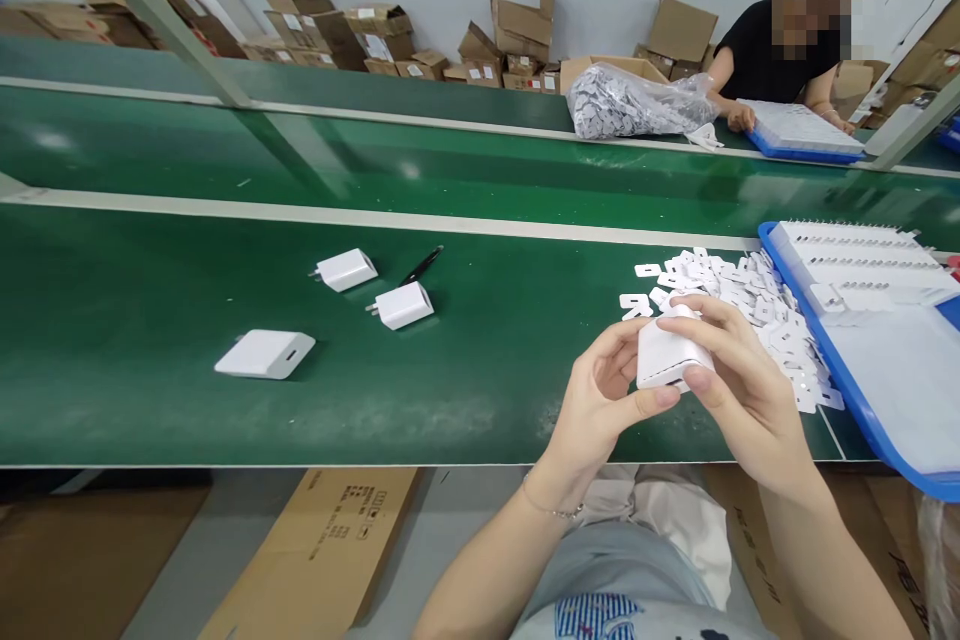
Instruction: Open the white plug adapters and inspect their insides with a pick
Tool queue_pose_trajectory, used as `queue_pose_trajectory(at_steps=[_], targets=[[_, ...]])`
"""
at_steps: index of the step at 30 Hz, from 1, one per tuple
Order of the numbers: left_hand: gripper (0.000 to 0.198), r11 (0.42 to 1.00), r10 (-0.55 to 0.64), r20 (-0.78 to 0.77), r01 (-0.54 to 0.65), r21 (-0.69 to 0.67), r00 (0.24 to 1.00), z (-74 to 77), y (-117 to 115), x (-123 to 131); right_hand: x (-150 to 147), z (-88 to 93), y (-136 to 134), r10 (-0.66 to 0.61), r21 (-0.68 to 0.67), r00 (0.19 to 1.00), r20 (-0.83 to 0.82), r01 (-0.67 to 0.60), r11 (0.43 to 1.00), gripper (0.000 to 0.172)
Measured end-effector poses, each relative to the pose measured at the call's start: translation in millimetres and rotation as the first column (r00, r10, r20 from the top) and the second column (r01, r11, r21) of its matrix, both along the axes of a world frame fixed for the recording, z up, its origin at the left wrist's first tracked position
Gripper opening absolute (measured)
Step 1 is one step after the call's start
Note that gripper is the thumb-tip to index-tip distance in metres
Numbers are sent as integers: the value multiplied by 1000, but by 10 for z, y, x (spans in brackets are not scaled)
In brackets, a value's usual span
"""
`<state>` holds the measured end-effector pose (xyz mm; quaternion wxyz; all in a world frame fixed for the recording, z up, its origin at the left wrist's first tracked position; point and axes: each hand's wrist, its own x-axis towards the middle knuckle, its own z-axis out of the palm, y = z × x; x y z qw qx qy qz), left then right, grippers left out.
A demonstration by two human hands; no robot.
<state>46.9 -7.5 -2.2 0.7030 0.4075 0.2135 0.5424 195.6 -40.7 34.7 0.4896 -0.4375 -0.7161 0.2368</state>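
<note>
Between both hands, above the front of the green bench, is a white charger (670,352) with a slot at its near end. My left hand (606,382) grips its left side, the thumb along the near edge. My right hand (746,390) has its fingers over the top and the thumb at the near right corner. Behind the hands spreads a heap of small white plastic plates (784,330), each with a slot. Further left lie a larger white charger (264,354), two more white chargers (346,270) with pins pointing left, and a black pen-like tool (422,265).
A blue tray (855,390) with rows of white parts (862,255) stands at the right. Across the green belt (465,170), a co-worker (784,55) holds another blue tray beside a clear bag (622,103) of small parts. Cardboard boxes (525,25) line the wall.
</note>
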Motion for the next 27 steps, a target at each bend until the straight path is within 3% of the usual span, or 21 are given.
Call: queue_pose_trajectory(at_steps=[3,8,13,17,20,24,27], targets=[[53,998,-30,46,32,-49,998,19,17,-11,27,13,-13,51,14,998,45,-51,999,39],[53,995,-40,72,46,-86,997,18,11,-1,28,31,-4,33,92,996,84,-41,995,39],[56,991,108,-27,-105,81,994,-16,-74,19,-16,17,37,5,182,998,67,-17,983,24],[52,925,304,-125,-262,274,944,-28,-148,19,-52,-8,46,13,220,999,33,-20,975,20],[49,893,363,-152,-297,339,919,-61,-145,20,-56,-29,79,52,206,999,-17,-48,977,20],[50,937,321,-156,-288,199,934,-132,-42,25,5,-55,196,73,64,996,-44,-70,995,19],[51,983,183,-150,-183,10,972,-151,68,11,82,-89,292,62,-96,997,-40,-66,993,26]])
